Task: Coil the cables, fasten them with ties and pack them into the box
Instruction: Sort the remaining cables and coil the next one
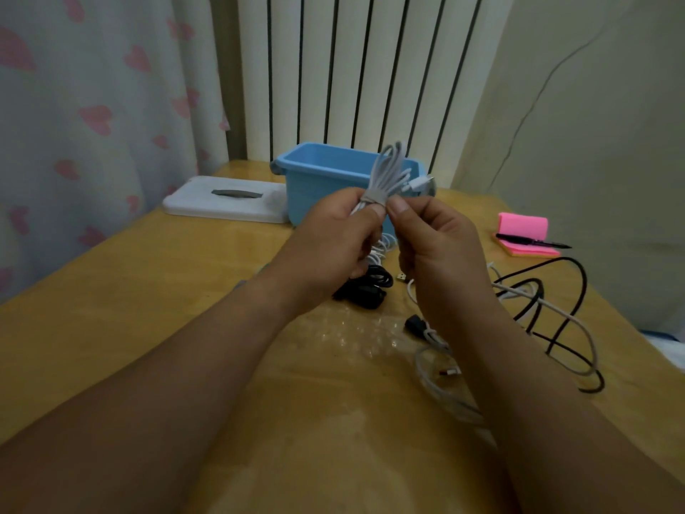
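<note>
A coiled white cable (392,168) is held upright in front of the blue box (318,172). A grey tie (373,198) wraps its middle. My left hand (333,239) grips the coil below the tie, thumb pressed on the tie. My right hand (437,246) pinches the tie's right side with thumb and fingers. The cable's lower loops hang behind my hands. A bundled black cable (367,287) lies on the table under my hands. Loose black and white cables (548,320) sprawl at the right.
The box's white lid (226,204) with a grey handle lies left of the box. Pink sticky notes (526,231) with a black pen (533,241) sit at the far right. A clear plastic bag (363,335) lies mid-table. A curtain and radiator stand behind the wooden table (148,291).
</note>
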{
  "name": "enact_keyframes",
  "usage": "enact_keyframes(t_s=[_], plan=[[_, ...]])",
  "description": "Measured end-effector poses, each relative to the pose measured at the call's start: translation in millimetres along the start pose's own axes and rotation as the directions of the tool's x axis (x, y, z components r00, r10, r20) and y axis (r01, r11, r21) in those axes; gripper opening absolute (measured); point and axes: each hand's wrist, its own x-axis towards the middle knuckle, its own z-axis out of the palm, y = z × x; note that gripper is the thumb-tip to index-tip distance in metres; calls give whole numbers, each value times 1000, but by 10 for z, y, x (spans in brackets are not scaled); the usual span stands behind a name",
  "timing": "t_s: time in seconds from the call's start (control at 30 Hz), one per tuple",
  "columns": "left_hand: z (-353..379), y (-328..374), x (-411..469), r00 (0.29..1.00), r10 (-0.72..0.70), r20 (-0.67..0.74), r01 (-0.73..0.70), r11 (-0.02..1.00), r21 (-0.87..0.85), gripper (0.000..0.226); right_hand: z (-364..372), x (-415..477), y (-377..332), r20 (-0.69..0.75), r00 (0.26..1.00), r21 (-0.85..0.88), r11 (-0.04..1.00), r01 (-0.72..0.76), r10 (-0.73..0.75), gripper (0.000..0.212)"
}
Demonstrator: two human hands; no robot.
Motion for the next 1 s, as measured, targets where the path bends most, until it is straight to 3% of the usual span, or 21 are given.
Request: enact_keyframes(t_s=[0.1, 0.23, 0.33, 0.43, 0.53, 0.6, 0.7, 0.77, 0.9, 1.0], plan=[[6, 27, -8, 996, -38, 84, 50, 988, -145, 17, -5, 1, 26, -46, 999, -59, 998, 25, -28, 20], [5, -9, 1, 1000, -29, 10, 30, 994, -104, 26, 29, -12, 65, -93, 992, -128, 989, 68, -81, 19], [-12, 2, 10, 999, -40, 10, 41, 965, -259, 25, 23, -22, 53, -46, 997, -89, 994, 60, -64, 19], [-25, 32, -2, 986, -72, 149, 131, 889, -439, 31, 22, -42, 6, -12, 1000, 38, 999, 19, -19, 25], [-39, 48, -22, 956, -102, 276, 224, 859, -461, 38, 17, -37, -29, 106, 991, 200, 974, -102, 82, 37], [-84, 56, -21, 933, -115, 341, 270, 850, -453, 41, -3, -5, -8, 204, 970, 197, 965, -172, 131, 46], [-144, 79, -12, 917, -180, 355, 314, 876, -366, 49, -5, -7, 1, 238, 965, 158, 975, -153, 113, 35], [-127, 81, -12, 953, -204, 223, 243, 956, -164, 58, 4, -31, -16, 176, 981, 186, 976, -117, 84, 25], [-42, 31, -23, 998, -55, 15, 52, 983, 176, 48, -20, 5, 61, 8, 999, -2, 999, 46, -46, 19], [-15, -24, -7, 997, 15, -72, 0, 980, 201, 40, -33, 25, 87, 32, 998, -51, 997, 52, -51, 18]])
